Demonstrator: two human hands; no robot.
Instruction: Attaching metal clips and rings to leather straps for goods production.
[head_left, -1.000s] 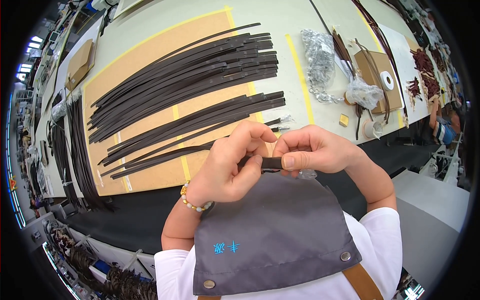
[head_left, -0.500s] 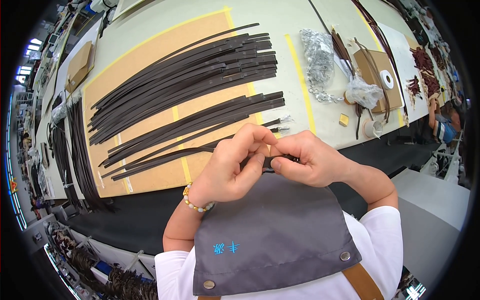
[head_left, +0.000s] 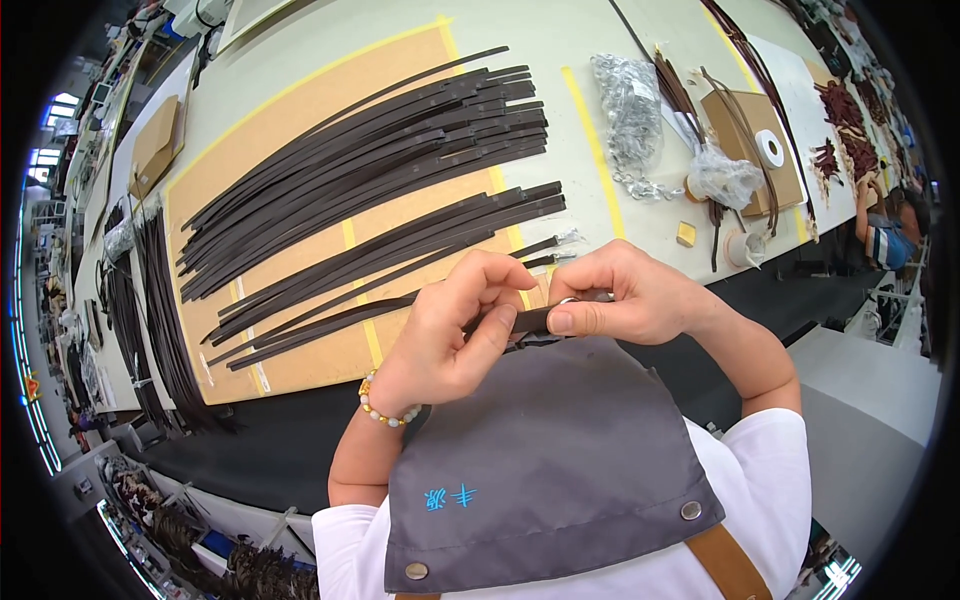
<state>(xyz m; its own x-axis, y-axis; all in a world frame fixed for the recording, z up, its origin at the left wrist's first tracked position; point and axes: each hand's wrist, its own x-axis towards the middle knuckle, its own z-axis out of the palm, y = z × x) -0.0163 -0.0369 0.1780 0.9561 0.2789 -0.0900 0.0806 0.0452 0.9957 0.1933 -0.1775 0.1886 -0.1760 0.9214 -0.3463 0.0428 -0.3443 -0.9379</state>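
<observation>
My left hand [head_left: 455,335] pinches a dark brown strap [head_left: 532,320] between thumb and fingers, just above the table's near edge. Gripping the strap's end from the other side is my right hand [head_left: 635,300], its thumb pressed flat on top. A bit of shiny metal, perhaps a ring, peeks out by the right thumb; the fingers hide most of it. The strap's long tail appears to run left from my left hand across the table. Beyond my hands lie many similar dark straps [head_left: 380,160] in loose rows on a tan board [head_left: 290,130] edged with yellow tape.
Toward the right are a clear plastic bag of metal parts [head_left: 628,110], a crumpled plastic bag [head_left: 725,180], a cardboard box [head_left: 725,115], a white tape roll [head_left: 770,150] and a small yellow block [head_left: 685,234]. More dark straps [head_left: 170,310] hang over the table's left edge. Another person [head_left: 885,225] sits far right.
My hands have drawn slightly apart, showing more of the strap between them. A shiny metal edge now shows by my right thumb. The view has shifted a little.
</observation>
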